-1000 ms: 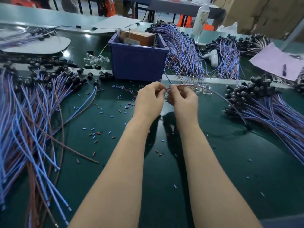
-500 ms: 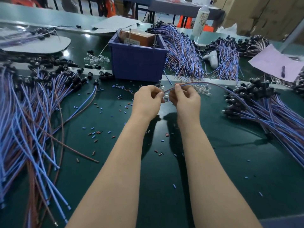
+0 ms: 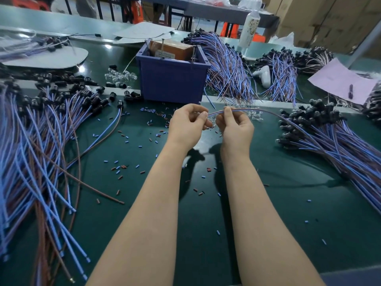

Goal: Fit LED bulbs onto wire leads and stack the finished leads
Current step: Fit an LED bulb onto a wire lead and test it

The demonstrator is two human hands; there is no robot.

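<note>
While my right hand (image 3: pixel 237 129) pinches the wire lead (image 3: pixel 257 109) above the worktop (image 3: pixel 206 223), I read its axis as 9-to-3. The tip end at 9 is pinched by my left hand (image 3: pixel 185 125), fingers curled.

Blue-and-brown wire lead (image 3: pixel 259 110) arcs above the tabletop (image 3: pixel 268 182), far end running into the right heap of black-capped leads (image 3: pixel 329 137); clear LED bulbs (image 3: pixel 254 116) scattered just under it.
</note>
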